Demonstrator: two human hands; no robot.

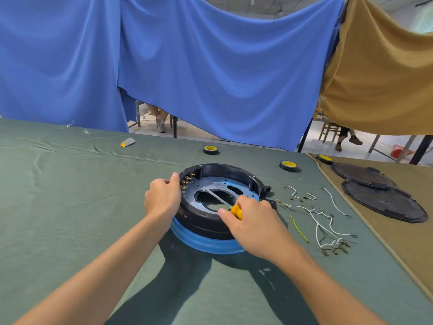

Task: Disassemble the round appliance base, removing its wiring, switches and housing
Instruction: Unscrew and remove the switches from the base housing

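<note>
At frame centre on the green table [70, 184], the round appliance base [218, 207] lies open. Left hand [162, 198] fingers curl over its left rim; right hand [255, 225] fingers clamp a yellow-handled screwdriver [225, 202]. Loose wires [321, 221] lie right.

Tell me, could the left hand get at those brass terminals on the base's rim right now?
Probably yes. The left hand grips the rim of the round appliance base right beside the brass terminals, with nothing between them. It would have to let go of the rim first.
</note>
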